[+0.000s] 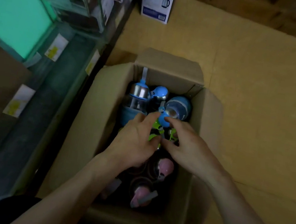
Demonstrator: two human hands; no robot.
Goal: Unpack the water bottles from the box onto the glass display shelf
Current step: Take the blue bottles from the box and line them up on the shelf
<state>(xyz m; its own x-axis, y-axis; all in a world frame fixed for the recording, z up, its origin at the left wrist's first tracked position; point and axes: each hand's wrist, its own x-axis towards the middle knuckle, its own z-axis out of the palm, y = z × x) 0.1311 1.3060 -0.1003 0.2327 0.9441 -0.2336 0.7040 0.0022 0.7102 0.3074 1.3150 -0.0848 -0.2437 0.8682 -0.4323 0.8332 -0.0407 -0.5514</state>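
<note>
Several bottles sit packed in the box (83, 121). Working across from far left, the glass shelf (19, 14) stands just beside the box and above its contents. Blue bottles (137, 98) crowd the far end, and pink bottles (165, 166) lie at the near end under my wrists. My left hand (134, 140) reaches in with its grip loosely spread, index fingertip touching a blue cap (163, 119). Between both hands lies a green bottle (156, 132), mostly hidden. My right hand (190, 147) curls over it from the other side, but blur keeps me from telling whether that grip has pinched it or only hovers. I judge this the start of a lift. The tipped blue bottle (180, 107) leans close to the green one and could roll, or snag by its strap, as I pull. A half-set hold on smooth plastic could slip. On the swing left, a bottle could knock the glass edge.
</note>
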